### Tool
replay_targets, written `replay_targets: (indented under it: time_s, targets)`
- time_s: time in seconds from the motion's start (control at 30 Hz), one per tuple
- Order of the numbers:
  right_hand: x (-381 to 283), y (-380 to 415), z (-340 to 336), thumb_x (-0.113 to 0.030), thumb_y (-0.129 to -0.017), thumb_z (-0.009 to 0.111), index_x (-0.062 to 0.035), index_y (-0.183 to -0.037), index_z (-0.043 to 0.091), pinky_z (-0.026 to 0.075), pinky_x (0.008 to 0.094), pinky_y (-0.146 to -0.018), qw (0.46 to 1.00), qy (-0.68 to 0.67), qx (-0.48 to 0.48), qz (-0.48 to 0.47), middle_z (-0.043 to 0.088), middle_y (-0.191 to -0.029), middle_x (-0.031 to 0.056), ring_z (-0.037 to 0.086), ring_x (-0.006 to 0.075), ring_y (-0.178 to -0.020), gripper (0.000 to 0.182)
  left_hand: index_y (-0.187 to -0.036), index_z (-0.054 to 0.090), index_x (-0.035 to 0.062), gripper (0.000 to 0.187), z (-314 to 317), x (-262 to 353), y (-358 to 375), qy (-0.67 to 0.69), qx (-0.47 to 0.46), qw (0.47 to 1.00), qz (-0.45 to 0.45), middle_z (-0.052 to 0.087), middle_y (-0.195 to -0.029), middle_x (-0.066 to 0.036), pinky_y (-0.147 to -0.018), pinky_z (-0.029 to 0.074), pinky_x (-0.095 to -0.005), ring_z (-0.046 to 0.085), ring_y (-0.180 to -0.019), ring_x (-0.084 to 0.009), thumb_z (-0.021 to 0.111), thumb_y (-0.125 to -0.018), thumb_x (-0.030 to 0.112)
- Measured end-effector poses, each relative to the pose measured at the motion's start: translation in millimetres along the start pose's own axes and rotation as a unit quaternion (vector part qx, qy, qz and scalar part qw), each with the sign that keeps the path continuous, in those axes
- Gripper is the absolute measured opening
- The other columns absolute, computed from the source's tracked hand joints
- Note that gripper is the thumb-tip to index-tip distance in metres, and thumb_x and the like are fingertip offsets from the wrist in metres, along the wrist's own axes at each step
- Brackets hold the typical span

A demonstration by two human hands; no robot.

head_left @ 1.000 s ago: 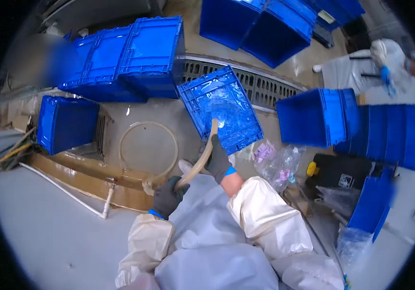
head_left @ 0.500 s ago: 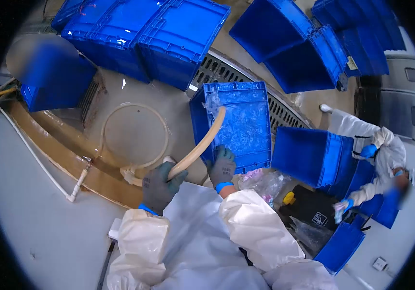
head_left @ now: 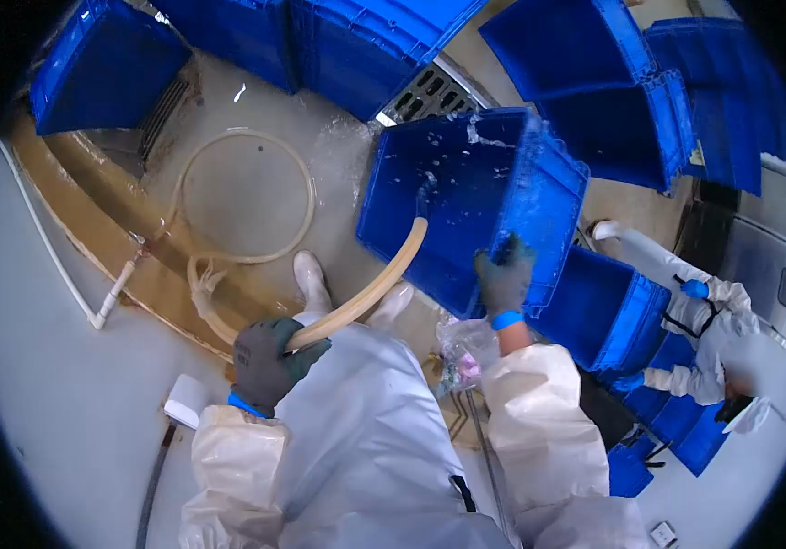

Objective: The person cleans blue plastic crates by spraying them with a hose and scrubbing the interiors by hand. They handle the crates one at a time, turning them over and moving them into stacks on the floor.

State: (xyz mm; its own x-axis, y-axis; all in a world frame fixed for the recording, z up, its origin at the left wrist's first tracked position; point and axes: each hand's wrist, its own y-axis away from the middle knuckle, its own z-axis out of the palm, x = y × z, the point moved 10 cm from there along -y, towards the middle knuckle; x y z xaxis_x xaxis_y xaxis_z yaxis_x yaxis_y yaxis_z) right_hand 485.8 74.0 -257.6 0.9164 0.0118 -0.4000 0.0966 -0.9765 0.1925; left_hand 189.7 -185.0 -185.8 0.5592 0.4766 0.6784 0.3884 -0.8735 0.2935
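My left hand (head_left: 272, 362), in a grey glove, is closed around a pale yellow hose (head_left: 370, 297). Water comes out of the hose end into a blue plastic crate (head_left: 539, 220). This crate is tilted, with its open mouth towards me and to the left. Gripping its near right edge is my gloved right hand (head_left: 505, 276); part of its fingers is hard to make out against the wet plastic. Splashes show on the crate's inner wall.
Stacked blue crates (head_left: 375, 55) stand at the top, and more open crates (head_left: 603, 119) lie on the right. The hose coils on the wet floor beside a brown trough (head_left: 173, 316). A co-worker (head_left: 709, 320) handles crates at the right. Crumpled clear plastic (head_left: 468, 348) lies near my right arm.
The crate has turned from its outer side to its open mouth. My right hand has moved right with it; my left hand has shifted left, and the hose now sprays inside.
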Motion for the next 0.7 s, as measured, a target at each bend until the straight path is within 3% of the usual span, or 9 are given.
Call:
replay_targets:
  time_s: [0.1, 0.2, 0.33, 0.57, 0.6, 0.7]
  targets:
    - [74, -28, -12, -0.018, -0.065, 0.075, 0.0061, -0.115, 0.056, 0.047, 0.0439, -0.084, 0.988, -0.139, 0.050, 0.036, 0.062, -0.103, 0.0205, 0.059, 0.0337, -0.096, 0.058, -0.071, 0.064, 0.0073, 0.036, 20, -16, 20, 0.013, -0.012, 1.000, -0.011, 0.059, -0.064, -0.011, -0.055, 0.044, -0.0433, 0.059, -0.061, -0.0319, 0.083, -0.066, 0.037]
    - [96, -38, -33, -0.016, -0.067, 0.073, 0.0060, -0.103, 0.060, 0.049, 0.0403, -0.074, 0.992, -0.113, -0.007, 0.059, 0.065, -0.094, 0.0144, 0.061, 0.0262, -0.082, 0.044, -0.070, 0.065, 0.0077, 0.036, 32, -16, 35, -0.019, -0.001, 1.000, 0.013, 0.060, -0.064, -0.010, -0.054, 0.044, -0.0433, 0.060, -0.061, -0.0315, 0.085, -0.064, 0.037]
    - [159, -26, -39, -0.012, -0.068, 0.070, 0.0014, -0.097, 0.062, 0.048, 0.0317, -0.062, 0.957, -0.215, -0.043, 0.191, 0.063, -0.083, 0.0063, 0.059, 0.0184, -0.071, 0.033, -0.069, 0.066, 0.0092, 0.035, 54, -16, 47, -0.013, -0.028, 0.999, 0.025, 0.060, -0.061, -0.009, -0.054, 0.044, -0.0432, 0.059, -0.057, -0.0312, 0.084, -0.064, 0.039]
    - [276, 11, -12, -0.010, -0.071, 0.068, -0.0025, -0.099, 0.063, 0.047, 0.0313, -0.059, 0.893, -0.348, -0.010, 0.286, 0.065, -0.081, 0.0051, 0.058, 0.0177, -0.066, 0.029, -0.069, 0.067, 0.0111, 0.035, 109, -23, 43, -0.046, -0.071, 0.996, 0.033, 0.060, -0.061, -0.011, -0.054, 0.045, -0.0437, 0.060, -0.058, -0.0320, 0.080, -0.070, 0.044]
    - [285, 18, -14, -0.009, -0.071, 0.068, -0.0053, -0.094, 0.062, 0.047, 0.0319, -0.059, 0.908, -0.273, -0.041, 0.316, 0.064, -0.082, 0.0056, 0.059, 0.0186, -0.067, 0.025, -0.070, 0.067, 0.0111, 0.036, 118, -21, 38, -0.051, -0.074, 0.995, 0.039, 0.060, -0.062, -0.012, -0.054, 0.045, -0.0438, 0.061, -0.058, -0.0322, 0.079, -0.071, 0.044]
    - [332, 32, 18, -0.007, -0.070, 0.068, -0.0068, -0.090, 0.059, 0.048, 0.0320, -0.059, 0.846, -0.425, -0.032, 0.319, 0.063, -0.082, 0.0059, 0.060, 0.0189, -0.068, 0.022, -0.072, 0.066, 0.0108, 0.038, 158, -20, 25, -0.083, -0.111, 0.989, 0.047, 0.061, -0.063, -0.013, -0.056, 0.046, -0.0450, 0.061, -0.059, -0.0335, 0.077, -0.072, 0.047]
